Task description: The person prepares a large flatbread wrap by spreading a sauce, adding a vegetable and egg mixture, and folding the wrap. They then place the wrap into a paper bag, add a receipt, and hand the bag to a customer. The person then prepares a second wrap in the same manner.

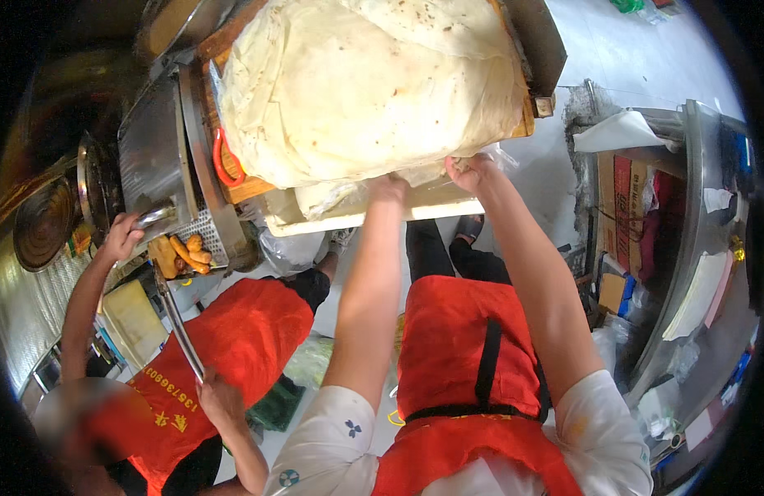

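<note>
A thick pile of thin, pale flatbread sheets (375, 93) with brown spots lies over a wooden board (248, 189). Below its near edge, a cream plastic tray (332, 223) holds clear plastic film (341, 193) around pale contents. My left hand (389, 185) reaches into the tray, its fingers hidden under the overhanging flatbread. At the tray's right end, my right hand (471, 172) has its fingers curled on clear plastic (502, 156), close under the pile's edge.
Red-handled scissors (224, 164) rest at the board's left side. To my left, a co-worker in a red apron (251, 328) holds metal tongs (180, 325) near a perforated tray of browned food (189, 254). A metal shelf unit (673, 260) with cartons stands at right.
</note>
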The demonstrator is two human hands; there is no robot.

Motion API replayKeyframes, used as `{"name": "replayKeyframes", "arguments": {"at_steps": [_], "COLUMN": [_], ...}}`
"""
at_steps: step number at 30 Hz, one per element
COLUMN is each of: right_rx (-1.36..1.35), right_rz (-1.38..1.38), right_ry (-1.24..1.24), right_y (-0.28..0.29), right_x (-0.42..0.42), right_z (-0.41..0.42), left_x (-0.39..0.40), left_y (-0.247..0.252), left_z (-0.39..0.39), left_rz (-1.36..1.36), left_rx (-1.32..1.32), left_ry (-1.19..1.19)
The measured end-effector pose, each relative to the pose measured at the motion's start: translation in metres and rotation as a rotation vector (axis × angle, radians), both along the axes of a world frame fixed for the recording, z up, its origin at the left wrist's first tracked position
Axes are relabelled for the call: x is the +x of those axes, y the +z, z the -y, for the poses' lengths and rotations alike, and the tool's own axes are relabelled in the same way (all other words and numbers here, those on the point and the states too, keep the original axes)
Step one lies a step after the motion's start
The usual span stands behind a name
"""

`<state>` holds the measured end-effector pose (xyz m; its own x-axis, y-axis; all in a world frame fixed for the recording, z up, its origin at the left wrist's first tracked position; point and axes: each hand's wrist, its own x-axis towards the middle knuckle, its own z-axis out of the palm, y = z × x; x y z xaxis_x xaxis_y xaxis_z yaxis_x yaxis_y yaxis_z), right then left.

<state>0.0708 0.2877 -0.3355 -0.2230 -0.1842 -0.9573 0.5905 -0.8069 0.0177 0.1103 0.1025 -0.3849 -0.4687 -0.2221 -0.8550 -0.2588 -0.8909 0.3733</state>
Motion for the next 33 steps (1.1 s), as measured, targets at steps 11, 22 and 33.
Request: {"name": "replayKeyframes", "arguments": {"at_steps": [11,22,33], "right_rx": [0.532,0.539,1.817], "right_rz": [-0.257,-0.656,-0.832], "right_ry": [0.865,1.219,0.907], "right_y": [-0.006,0.097,0.205], "right_x": [0.029,0.019,-0.053], "right_z": [-0.031,-0.065,-0.009], "left_x": [0.062,-0.11,-0.206], "left_y": [0.095,0.272,0.252], "left_z": [0.178,-0.056,-0.076], "left_rz": [0.363,-0.646,-1.087], "left_rx": [-1.262,-1.625,-1.661], "left_ry": [-1.991,-1.228,-1.068]}}
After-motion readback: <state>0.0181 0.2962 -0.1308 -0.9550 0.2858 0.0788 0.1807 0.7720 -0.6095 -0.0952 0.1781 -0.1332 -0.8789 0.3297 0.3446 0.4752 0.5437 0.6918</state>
